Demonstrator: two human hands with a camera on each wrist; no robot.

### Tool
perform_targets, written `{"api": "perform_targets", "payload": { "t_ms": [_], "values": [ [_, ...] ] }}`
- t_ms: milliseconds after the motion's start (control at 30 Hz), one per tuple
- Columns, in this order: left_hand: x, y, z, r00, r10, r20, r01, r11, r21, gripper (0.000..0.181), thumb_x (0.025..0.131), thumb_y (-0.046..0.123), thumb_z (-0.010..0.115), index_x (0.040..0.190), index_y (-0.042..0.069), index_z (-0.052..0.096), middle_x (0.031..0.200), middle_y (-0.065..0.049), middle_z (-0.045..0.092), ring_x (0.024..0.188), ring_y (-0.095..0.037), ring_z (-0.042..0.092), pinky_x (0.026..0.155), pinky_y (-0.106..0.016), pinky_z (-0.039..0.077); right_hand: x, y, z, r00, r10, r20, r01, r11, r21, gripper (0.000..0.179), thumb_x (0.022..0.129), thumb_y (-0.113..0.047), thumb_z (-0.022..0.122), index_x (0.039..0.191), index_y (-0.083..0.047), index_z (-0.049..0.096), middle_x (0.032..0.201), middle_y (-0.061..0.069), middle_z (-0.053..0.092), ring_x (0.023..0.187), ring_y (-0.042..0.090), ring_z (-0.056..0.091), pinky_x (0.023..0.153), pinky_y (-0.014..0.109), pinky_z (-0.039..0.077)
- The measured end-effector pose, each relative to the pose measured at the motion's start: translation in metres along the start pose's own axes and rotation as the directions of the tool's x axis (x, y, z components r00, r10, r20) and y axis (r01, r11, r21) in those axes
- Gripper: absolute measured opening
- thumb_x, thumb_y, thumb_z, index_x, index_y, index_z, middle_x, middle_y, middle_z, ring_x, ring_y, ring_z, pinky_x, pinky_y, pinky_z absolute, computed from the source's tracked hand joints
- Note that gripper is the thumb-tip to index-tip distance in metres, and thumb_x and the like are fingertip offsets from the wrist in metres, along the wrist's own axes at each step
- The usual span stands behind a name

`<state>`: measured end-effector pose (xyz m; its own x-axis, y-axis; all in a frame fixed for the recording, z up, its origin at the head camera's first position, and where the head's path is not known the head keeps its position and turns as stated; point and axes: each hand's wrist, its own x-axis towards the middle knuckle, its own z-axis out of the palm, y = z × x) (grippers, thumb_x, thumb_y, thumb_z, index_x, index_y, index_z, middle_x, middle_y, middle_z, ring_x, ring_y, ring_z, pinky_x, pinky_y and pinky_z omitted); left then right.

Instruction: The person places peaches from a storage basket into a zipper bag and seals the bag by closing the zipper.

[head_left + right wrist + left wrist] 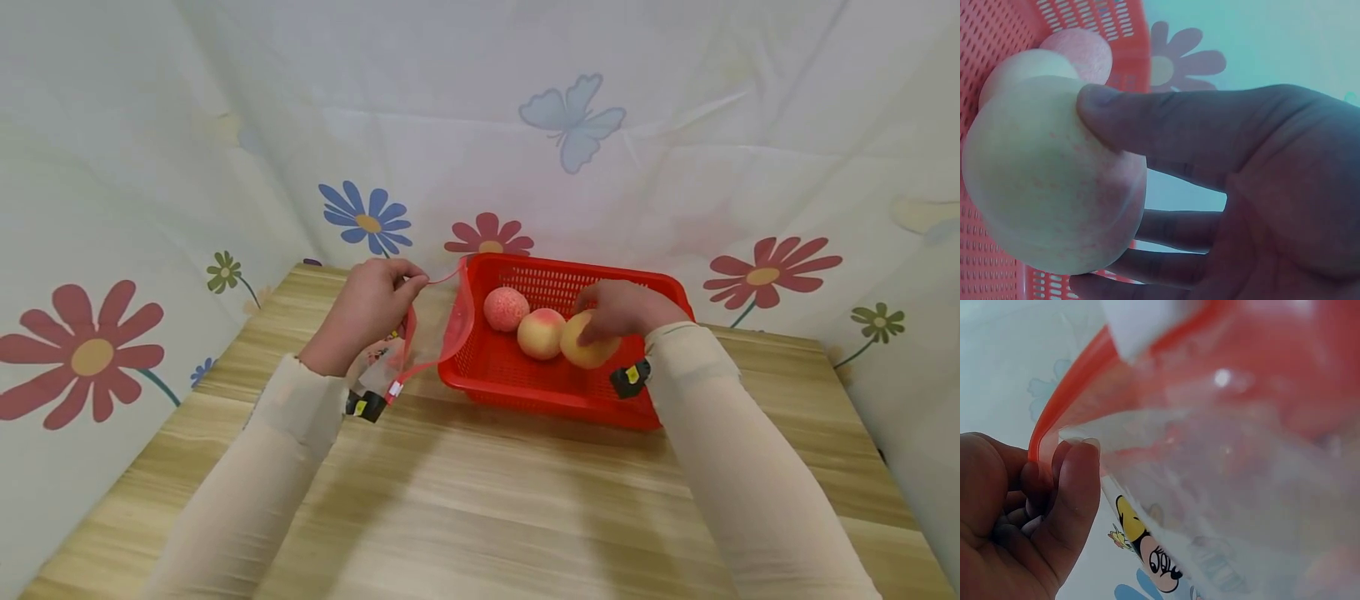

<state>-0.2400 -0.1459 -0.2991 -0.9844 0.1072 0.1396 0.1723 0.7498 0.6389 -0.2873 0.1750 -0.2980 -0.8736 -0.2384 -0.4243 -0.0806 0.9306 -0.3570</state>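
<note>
My left hand pinches the red-edged mouth of a clear plastic zip bag, held open at the left end of the basket. Cartoon prints show on the bag's side in the left wrist view. With thumb and fingers around it, my right hand grips a yellowish peach over the basket. To the left of that fruit, a yellow peach with a red blush and a pinker, speckled peach lie in the red basket.
The basket stands on a wood-grain table, near its back edge. Behind and at both sides hangs a pale cloth printed with flowers and a butterfly. A white zip slider sits on the bag's red edge.
</note>
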Motion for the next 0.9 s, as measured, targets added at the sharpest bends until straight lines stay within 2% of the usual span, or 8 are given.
{"api": "perform_targets", "payload": {
  "t_ms": [567, 900],
  "values": [
    [-0.002, -0.006, 0.001, 1.0, -0.008, 0.015, 0.008, 1.0, -0.01, 0.027, 0.098, 0.027, 0.057, 0.118, 0.01, 0.066, 0.066, -0.009, 0.057, 0.05, -0.021, 0.06, 0.054, -0.028, 0.054, -0.005, -0.017, 0.008, 0.991, -0.134, 0.018, 0.132, 0.988, 0.084, 0.053, 0.077, -0.033, 0.079, 0.125, -0.023, 0.061, 0.125, 0.009, 0.055, 0.116, 0.03, 0.048, 0.082, 0.04, 0.056],
    [0.001, -0.006, 0.001, 1.0, -0.013, 0.021, 0.015, 0.999, -0.05, 0.026, 0.098, 0.028, 0.056, 0.116, 0.011, 0.065, 0.067, -0.01, 0.06, 0.05, -0.021, 0.062, 0.051, -0.028, 0.055, -0.009, -0.028, 0.01, 0.967, -0.255, -0.011, 0.253, 0.955, 0.154, 0.048, 0.077, -0.032, 0.08, 0.121, -0.027, 0.062, 0.121, 0.005, 0.056, 0.114, 0.028, 0.05, 0.082, 0.039, 0.057]
  ]
}}
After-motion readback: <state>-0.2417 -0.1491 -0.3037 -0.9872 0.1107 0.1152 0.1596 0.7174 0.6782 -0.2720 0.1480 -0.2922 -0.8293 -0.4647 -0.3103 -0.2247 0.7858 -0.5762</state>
